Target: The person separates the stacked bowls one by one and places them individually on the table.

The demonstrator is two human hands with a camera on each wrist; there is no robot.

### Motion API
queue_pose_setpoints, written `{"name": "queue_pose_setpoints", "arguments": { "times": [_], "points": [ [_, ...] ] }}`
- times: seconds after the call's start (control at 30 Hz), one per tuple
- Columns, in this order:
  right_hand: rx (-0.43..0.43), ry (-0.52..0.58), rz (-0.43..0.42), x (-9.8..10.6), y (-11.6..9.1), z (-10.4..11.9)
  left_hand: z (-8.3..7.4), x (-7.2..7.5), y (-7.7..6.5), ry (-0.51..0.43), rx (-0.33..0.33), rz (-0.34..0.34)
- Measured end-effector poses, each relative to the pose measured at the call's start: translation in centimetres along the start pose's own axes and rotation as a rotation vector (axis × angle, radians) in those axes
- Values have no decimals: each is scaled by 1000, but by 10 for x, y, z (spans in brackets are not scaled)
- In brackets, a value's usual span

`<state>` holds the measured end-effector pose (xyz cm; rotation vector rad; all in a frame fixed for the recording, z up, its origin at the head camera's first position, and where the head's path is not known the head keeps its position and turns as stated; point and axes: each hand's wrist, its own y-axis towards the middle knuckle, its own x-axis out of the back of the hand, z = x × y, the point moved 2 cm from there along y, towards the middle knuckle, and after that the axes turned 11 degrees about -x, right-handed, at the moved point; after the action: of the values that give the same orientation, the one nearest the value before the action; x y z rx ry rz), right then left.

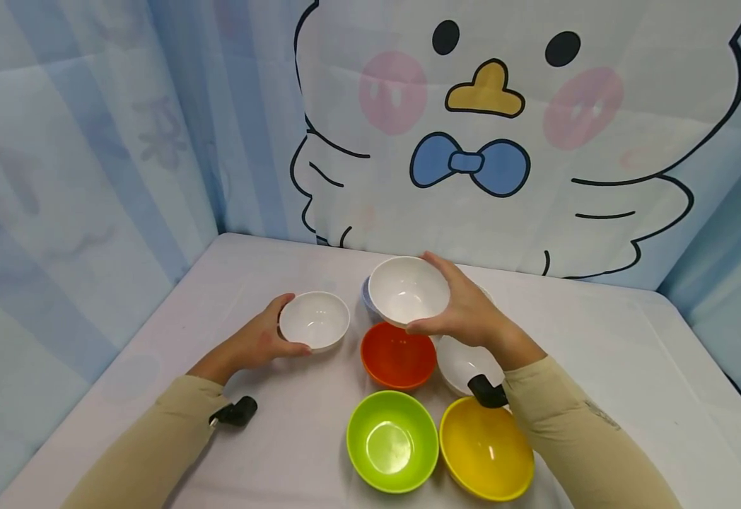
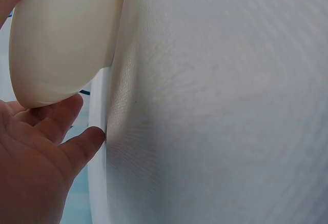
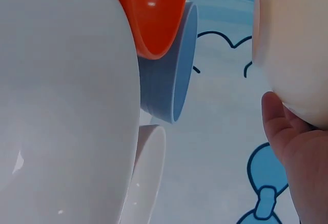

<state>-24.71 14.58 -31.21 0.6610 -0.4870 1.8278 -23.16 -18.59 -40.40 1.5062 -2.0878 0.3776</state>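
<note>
My left hand (image 1: 261, 341) grips a small white bowl (image 1: 314, 322) from its left side, with thumb and fingers spread around its rim. In the left wrist view that bowl (image 2: 61, 39) has its foot close over the white table surface. My right hand (image 1: 475, 311) holds another white bowl (image 1: 409, 288) by its right side, tilted a little toward me. It is raised above the others and overlaps a blue bowl (image 1: 368, 300) and the back of an orange bowl (image 1: 399, 359). The right wrist view shows the raised bowl (image 3: 297, 44) well apart from the blue bowl (image 3: 171, 78).
A white bowl (image 1: 466, 364) sits right of the orange one, partly under my right wrist. Nearer me stand a green bowl (image 1: 391, 445) and a yellow bowl (image 1: 488, 452). Another white rim (image 1: 486, 292) peeks out behind my right hand. A printed curtain (image 1: 370, 205) hangs behind the table.
</note>
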Motion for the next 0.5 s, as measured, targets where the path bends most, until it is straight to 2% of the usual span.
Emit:
{"name": "queue_pose_setpoints", "arguments": {
  "times": [0.5],
  "points": [
    [-26, -65, -53, 26, -30, -21, 1, 0, 0, -20, -9, 2]
  ]
}}
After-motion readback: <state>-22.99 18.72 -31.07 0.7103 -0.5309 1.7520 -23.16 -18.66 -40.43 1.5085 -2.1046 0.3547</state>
